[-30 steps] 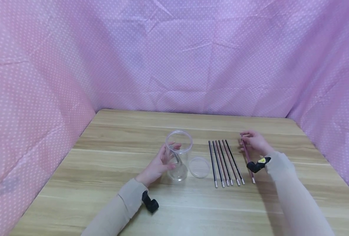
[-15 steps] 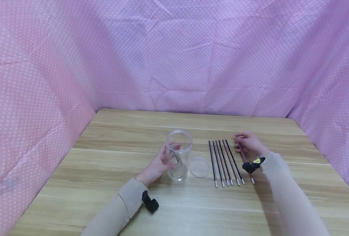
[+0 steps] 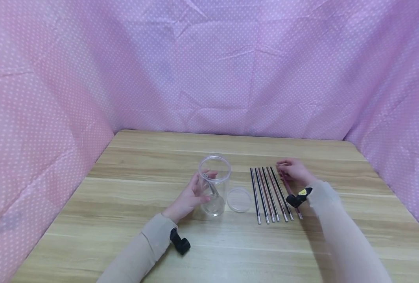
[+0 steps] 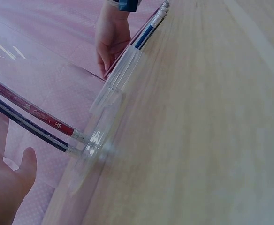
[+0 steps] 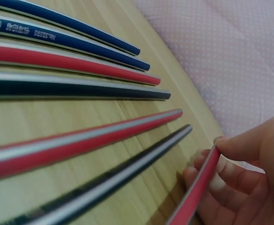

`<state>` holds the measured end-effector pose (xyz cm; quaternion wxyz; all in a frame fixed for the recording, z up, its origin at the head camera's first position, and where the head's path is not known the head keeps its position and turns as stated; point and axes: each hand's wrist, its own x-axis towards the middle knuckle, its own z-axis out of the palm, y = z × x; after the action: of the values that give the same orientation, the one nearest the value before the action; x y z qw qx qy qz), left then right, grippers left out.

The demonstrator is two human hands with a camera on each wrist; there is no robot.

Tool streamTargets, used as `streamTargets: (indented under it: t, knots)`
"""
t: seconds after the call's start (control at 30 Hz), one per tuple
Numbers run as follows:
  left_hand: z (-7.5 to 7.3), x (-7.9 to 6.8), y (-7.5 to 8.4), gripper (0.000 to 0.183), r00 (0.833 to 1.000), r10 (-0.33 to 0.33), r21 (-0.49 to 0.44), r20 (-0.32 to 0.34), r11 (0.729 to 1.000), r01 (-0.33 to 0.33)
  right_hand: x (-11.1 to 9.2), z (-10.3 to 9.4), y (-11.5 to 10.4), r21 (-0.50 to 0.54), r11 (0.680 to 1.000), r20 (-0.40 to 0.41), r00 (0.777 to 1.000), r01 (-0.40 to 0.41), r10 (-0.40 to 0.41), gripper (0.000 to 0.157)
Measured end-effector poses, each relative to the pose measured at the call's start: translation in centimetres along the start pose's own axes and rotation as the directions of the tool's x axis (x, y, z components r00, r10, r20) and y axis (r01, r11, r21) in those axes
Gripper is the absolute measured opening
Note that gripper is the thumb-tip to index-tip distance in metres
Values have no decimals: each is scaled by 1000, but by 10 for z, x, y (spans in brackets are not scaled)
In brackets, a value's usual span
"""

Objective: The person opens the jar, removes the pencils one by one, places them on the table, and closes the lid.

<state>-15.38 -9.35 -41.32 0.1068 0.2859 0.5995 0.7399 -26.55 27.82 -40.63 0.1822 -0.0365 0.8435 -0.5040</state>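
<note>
Head cam: a clear jar (image 3: 222, 194) is gripped by the left hand (image 3: 189, 200), two pencils (image 4: 34, 110) inside. Beside it a lid (image 3: 239, 199) is laid flat, then six pencils (image 3: 270, 194) are lined up. Next to those a red pencil (image 5: 199, 191) is pinched by the right hand (image 3: 296, 172); pink cloth (image 3: 209, 78) is hung behind.

Nine pencils (image 5: 80, 89) — one jar (image 3: 221, 193), one lid (image 3: 239, 200); two hands (image 3: 186, 200)
</note>
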Motion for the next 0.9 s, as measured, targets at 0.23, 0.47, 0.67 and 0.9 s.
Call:
streamTargets:
  t: [0.23,0.47,0.67,0.9]
  knots:
    - [3,-3,3,81,999,-30,6,-10,1000,30,-1,6,-7,-146,989,-19,1000,4,-7,37]
    - [5,-6,2,86,999,-50,8,-14,999,50,0,10,-6,-215,977,-44,999,14,-24,32]
    - [7,-6,2,84,999,-49,17,-18,999,50,0,11,-5,-291,956,-44,997,45,-61,30]
    - [11,-6,4,78,999,-36,33,-23,999,37,1,11,-2,-394,914,-63,989,102,-137,27]
